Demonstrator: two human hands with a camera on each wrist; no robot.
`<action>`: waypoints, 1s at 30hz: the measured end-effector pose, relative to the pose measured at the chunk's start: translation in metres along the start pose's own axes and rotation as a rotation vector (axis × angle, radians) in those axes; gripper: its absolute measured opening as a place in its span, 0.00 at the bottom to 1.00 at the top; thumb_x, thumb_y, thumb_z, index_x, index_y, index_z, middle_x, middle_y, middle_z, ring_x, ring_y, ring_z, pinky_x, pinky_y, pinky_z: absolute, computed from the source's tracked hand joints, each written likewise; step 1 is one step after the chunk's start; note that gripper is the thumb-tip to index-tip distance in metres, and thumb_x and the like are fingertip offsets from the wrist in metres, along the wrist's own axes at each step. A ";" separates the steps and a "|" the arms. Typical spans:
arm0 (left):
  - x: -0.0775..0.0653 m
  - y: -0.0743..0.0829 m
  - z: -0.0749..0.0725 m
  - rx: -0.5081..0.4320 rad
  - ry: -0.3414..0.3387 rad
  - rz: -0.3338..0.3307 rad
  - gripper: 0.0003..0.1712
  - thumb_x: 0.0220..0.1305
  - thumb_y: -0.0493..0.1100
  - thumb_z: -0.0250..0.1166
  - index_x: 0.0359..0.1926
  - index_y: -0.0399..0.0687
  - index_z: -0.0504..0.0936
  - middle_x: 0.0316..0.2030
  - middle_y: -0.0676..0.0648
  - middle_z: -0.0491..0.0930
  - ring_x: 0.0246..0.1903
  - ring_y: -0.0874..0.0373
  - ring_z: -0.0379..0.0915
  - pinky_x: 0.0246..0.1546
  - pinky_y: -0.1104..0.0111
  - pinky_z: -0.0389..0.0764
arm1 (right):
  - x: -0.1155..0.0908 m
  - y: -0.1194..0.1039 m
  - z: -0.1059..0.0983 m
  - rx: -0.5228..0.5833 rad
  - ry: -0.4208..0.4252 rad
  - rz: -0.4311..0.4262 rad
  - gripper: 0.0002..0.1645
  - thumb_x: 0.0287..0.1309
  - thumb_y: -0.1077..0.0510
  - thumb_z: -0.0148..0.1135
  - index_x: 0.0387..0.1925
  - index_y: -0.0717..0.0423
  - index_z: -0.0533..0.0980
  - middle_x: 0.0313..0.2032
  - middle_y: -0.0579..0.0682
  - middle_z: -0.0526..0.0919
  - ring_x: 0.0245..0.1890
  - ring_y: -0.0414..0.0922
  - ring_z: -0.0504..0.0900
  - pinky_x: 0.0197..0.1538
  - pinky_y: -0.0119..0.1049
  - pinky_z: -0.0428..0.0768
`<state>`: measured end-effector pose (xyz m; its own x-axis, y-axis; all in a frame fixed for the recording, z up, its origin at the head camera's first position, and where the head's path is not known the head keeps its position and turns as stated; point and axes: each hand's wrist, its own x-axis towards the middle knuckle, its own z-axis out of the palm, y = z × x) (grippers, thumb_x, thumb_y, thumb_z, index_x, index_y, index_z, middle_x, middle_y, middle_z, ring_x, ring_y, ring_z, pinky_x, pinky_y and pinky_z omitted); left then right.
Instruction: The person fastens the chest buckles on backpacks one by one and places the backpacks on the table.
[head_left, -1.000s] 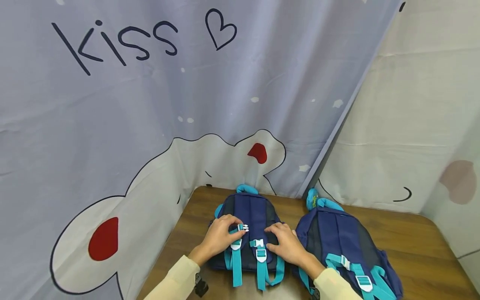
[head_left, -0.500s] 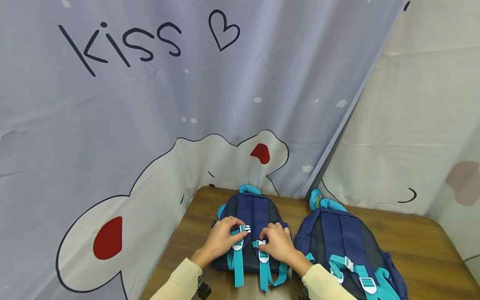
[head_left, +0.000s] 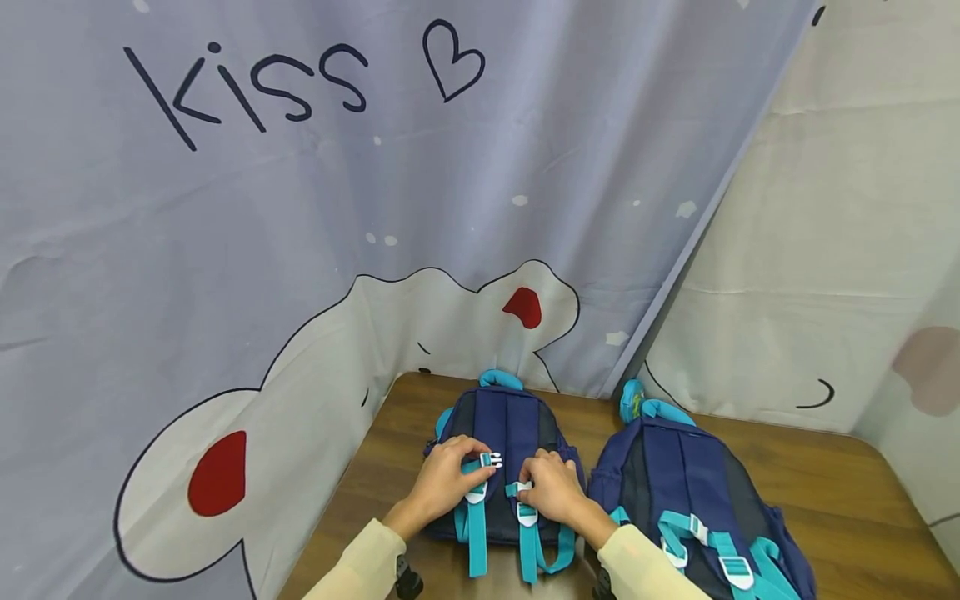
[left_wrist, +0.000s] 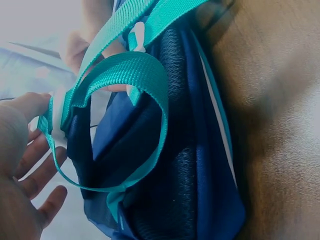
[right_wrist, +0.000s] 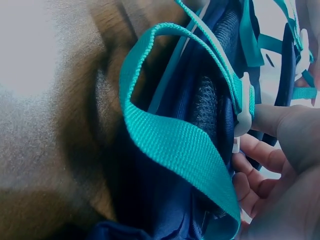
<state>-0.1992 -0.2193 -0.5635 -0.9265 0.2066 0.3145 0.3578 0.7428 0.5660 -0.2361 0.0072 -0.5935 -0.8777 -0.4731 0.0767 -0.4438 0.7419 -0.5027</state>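
Observation:
A small navy backpack (head_left: pixel 491 412) with teal straps lies strap side up before me. My left hand (head_left: pixel 447 477) pinches a white pronged buckle half (head_left: pixel 492 459) between thumb and fingertips, its prongs pointing right. On the facing strap, my right hand (head_left: pixel 557 490) grips the white socket half of the buckle (head_left: pixel 516 488), which its fingers partly cover. The two halves are apart. In the left wrist view a teal strap (left_wrist: pixel 145 80) loops below the left hand. Another teal strap (right_wrist: pixel 165 135) curves beside the right fingers in the right wrist view.
A second navy backpack (head_left: pixel 697 467) lies to the right, its teal chest strap joined by a white buckle (head_left: pixel 697 527). Both rest on a brown wooden table (head_left: pixel 817 467). A printed grey curtain (head_left: pixel 300 217) hangs behind and to the left.
My right hand has moved slightly left and closed its fingers on the socket half of the buckle. My left hand keeps its pinch on the pronged half. The head view has shifted a little.

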 end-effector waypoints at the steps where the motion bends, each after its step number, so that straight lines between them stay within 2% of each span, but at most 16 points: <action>1: 0.000 0.000 0.000 0.001 0.007 0.000 0.12 0.67 0.51 0.75 0.48 0.56 0.88 0.43 0.58 0.86 0.45 0.62 0.82 0.47 0.64 0.83 | 0.000 0.000 0.000 -0.002 -0.012 -0.001 0.13 0.51 0.54 0.83 0.27 0.47 0.81 0.32 0.44 0.75 0.37 0.47 0.73 0.38 0.46 0.63; 10: 0.001 0.003 -0.002 -0.014 0.015 0.000 0.12 0.66 0.51 0.76 0.47 0.55 0.88 0.43 0.58 0.86 0.44 0.62 0.82 0.47 0.65 0.84 | 0.000 -0.001 -0.002 -0.038 -0.073 -0.021 0.16 0.59 0.52 0.78 0.31 0.47 0.75 0.32 0.44 0.72 0.36 0.45 0.71 0.39 0.43 0.63; 20: -0.002 -0.003 0.000 -0.024 0.029 0.000 0.12 0.65 0.51 0.77 0.47 0.56 0.88 0.43 0.58 0.86 0.43 0.64 0.82 0.46 0.66 0.83 | 0.001 -0.003 -0.001 0.084 -0.017 -0.083 0.10 0.56 0.60 0.76 0.34 0.50 0.79 0.27 0.41 0.77 0.33 0.41 0.72 0.41 0.42 0.68; 26: -0.003 -0.005 -0.001 -0.019 0.040 -0.009 0.13 0.64 0.50 0.77 0.47 0.56 0.88 0.42 0.58 0.86 0.42 0.65 0.81 0.46 0.66 0.84 | 0.005 -0.007 0.001 0.101 -0.014 -0.087 0.08 0.58 0.60 0.74 0.37 0.52 0.82 0.22 0.39 0.73 0.26 0.37 0.70 0.33 0.34 0.69; 30: -0.005 -0.007 -0.002 -0.020 0.048 -0.011 0.13 0.64 0.50 0.78 0.47 0.56 0.88 0.42 0.59 0.86 0.42 0.65 0.82 0.46 0.66 0.84 | 0.007 -0.007 0.003 0.101 -0.019 -0.101 0.08 0.56 0.61 0.75 0.37 0.53 0.83 0.20 0.38 0.73 0.22 0.35 0.69 0.31 0.33 0.68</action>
<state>-0.1972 -0.2268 -0.5677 -0.9239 0.1675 0.3440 0.3503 0.7319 0.5845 -0.2386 -0.0030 -0.5920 -0.8258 -0.5520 0.1156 -0.5081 0.6392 -0.5773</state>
